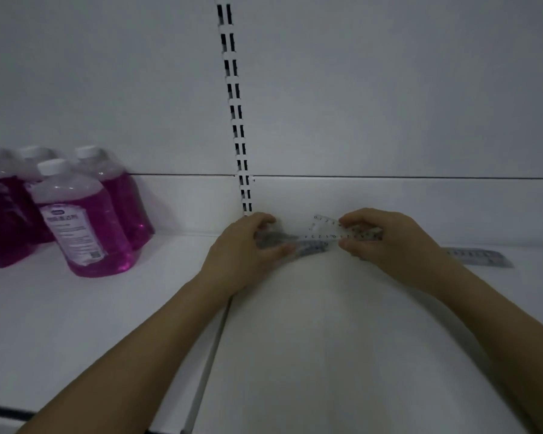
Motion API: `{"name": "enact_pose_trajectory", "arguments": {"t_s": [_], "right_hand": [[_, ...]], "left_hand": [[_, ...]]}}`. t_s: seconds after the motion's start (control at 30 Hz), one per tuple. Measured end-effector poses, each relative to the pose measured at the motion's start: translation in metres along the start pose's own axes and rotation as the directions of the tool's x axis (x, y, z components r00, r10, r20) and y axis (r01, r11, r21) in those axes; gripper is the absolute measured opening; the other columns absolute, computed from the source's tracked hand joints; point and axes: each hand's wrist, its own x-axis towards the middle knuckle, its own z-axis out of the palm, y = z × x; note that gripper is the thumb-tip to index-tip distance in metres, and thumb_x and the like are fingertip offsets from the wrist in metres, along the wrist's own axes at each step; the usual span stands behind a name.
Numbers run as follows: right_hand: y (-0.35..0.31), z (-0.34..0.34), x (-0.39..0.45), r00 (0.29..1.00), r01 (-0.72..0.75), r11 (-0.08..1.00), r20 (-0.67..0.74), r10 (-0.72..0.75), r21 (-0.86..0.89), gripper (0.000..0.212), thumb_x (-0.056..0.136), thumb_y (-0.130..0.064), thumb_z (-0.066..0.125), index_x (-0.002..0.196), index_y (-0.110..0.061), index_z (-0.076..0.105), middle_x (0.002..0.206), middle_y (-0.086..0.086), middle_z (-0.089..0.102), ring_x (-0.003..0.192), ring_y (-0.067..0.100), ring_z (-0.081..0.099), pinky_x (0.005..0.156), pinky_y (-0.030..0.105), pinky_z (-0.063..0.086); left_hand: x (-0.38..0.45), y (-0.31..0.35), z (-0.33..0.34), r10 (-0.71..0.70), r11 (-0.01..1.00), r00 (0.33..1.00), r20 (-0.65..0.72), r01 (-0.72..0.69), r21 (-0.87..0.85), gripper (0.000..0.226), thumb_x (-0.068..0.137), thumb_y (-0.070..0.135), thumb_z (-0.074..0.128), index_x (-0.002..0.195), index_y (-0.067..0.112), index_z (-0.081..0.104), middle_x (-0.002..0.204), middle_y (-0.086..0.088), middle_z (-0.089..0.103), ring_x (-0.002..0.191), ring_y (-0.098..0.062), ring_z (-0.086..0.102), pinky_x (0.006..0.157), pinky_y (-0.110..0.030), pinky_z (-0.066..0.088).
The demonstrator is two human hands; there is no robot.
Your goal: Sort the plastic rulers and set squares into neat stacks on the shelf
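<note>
Head view: the only camera, looking down at a white shelf with both hands at its back edge.
Left hand: curled, thumb and fingers pinched on the left end of a clear bundle of rulers.
Right hand: curled likewise, thumb above and fingers below, pinching the right part of the same bundle.
Set square: a clear piece with a scale pokes up behind the bundle, tilted; it seems to be a set square, though the transparent plastic blurs into the wall.
Long axis: the bundle runs left to right, parallel to the back wall, spanning the gap between the two hands.
Height: I cannot tell whether it rests on the shelf or is held just above it.
Spare ruler: flat on the shelf to the right, near the right wrist, same left-right lie; the right hand is clearly nearer.
Bottles: pink, well apart at the left, out of the way.
Likely step: squaring the bundle's ends, then adding the spare ruler.
</note>
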Motion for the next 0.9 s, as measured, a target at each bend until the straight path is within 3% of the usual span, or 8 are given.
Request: {"name": "enact_pose_trajectory", "arguments": {"t_s": [0.07, 0.17, 0.33, 0.5, 0.63, 0.77, 0.9], "right_hand": [[-0.003, 0.003, 0.001, 1.0, 0.009, 0.999, 0.005, -0.009, -0.031, 0.03, 0.084, -0.032, 0.072, 0.113, -0.029, 0.065, 0.1, -0.018, 0.063, 0.092, 0.003, 0.06, 0.083, 0.016, 0.04], [-0.015, 0.014, 0.007, 0.997, 0.067, 0.993, 0.045, -0.063, -0.098, 0.032, 0.086, -0.034, 0.069, 0.117, -0.03, 0.063, 0.111, -0.013, 0.063, 0.101, 0.005, 0.056, 0.085, 0.016, 0.038], [-0.034, 0.033, 0.02, 0.985, 0.154, 0.964, 0.113, -0.133, -0.215, 0.034, 0.088, -0.036, 0.065, 0.121, -0.025, 0.061, 0.118, -0.007, 0.064, 0.107, 0.014, 0.057, 0.095, 0.032, 0.046], [-0.034, 0.045, 0.029, 0.985, 0.138, 0.953, 0.139, -0.104, -0.269, 0.031, 0.089, -0.038, 0.064, 0.118, -0.026, 0.061, 0.115, -0.006, 0.065, 0.103, 0.015, 0.057, 0.086, 0.029, 0.045], [-0.036, 0.044, 0.025, 0.988, 0.119, 0.962, 0.126, -0.09, -0.246, 0.034, 0.09, -0.036, 0.064, 0.121, -0.023, 0.061, 0.121, -0.005, 0.062, 0.111, 0.016, 0.056, 0.094, 0.031, 0.044], [-0.047, 0.026, 0.004, 0.995, 0.067, 0.971, 0.082, -0.049, -0.228, 0.031, 0.093, -0.033, 0.059, 0.122, -0.022, 0.06, 0.122, -0.003, 0.06, 0.11, 0.015, 0.054, 0.094, 0.03, 0.043], [-0.058, -0.007, -0.024, 0.998, -0.023, 0.965, 0.044, 0.036, -0.261, 0.025, 0.094, -0.034, 0.056, 0.116, -0.023, 0.062, 0.113, -0.005, 0.062, 0.096, 0.013, 0.057, 0.083, 0.029, 0.046]], "left_hand": [[0.0, -0.005, -0.016, -0.021, 0.999, 1.0, -0.003, 0.021, -0.04, 0.042, 0.085, 0.057, 0.059, 0.118, 0.03, 0.061, 0.113, 0.013, 0.06, 0.101, -0.007, 0.056, 0.083, -0.025, 0.042], [0.002, -0.025, -0.041, -0.062, 0.995, 0.998, -0.003, 0.062, 0.083, 0.029, 0.092, 0.051, 0.052, 0.111, 0.033, 0.063, 0.107, 0.015, 0.062, 0.099, -0.01, 0.058, 0.081, -0.028, 0.043], [0.007, -0.041, -0.052, -0.147, 0.973, 0.989, 0.005, 0.144, 0.181, 0.031, 0.094, 0.046, 0.052, 0.117, 0.027, 0.061, 0.111, 0.008, 0.061, 0.098, -0.014, 0.057, 0.083, -0.029, 0.044], [0.009, -0.045, -0.046, -0.137, 0.976, 0.99, 0.031, 0.13, 0.172, 0.027, 0.093, 0.045, 0.054, 0.112, 0.028, 0.063, 0.106, 0.008, 0.063, 0.094, -0.014, 0.058, 0.083, -0.031, 0.047], [0.008, -0.043, -0.041, -0.114, 0.983, 0.994, 0.0, 0.113, 0.146, 0.021, 0.093, 0.039, 0.055, 0.108, 0.028, 0.064, 0.101, 0.01, 0.063, 0.09, -0.013, 0.058, 0.08, -0.029, 0.046], [-0.004, -0.014, -0.031, -0.077, 0.99, 0.996, -0.052, 0.082, 0.11, 0.021, 0.093, 0.032, 0.053, 0.11, 0.024, 0.064, 0.105, 0.008, 0.066, 0.097, -0.016, 0.06, 0.085, -0.032, 0.049], [-0.015, 0.032, -0.029, 0.019, 0.986, 0.997, 0.077, -0.031, 0.162, 0.029, 0.093, 0.036, 0.051, 0.117, 0.025, 0.061, 0.117, 0.004, 0.064, 0.106, -0.019, 0.058, 0.092, -0.037, 0.048]]}}
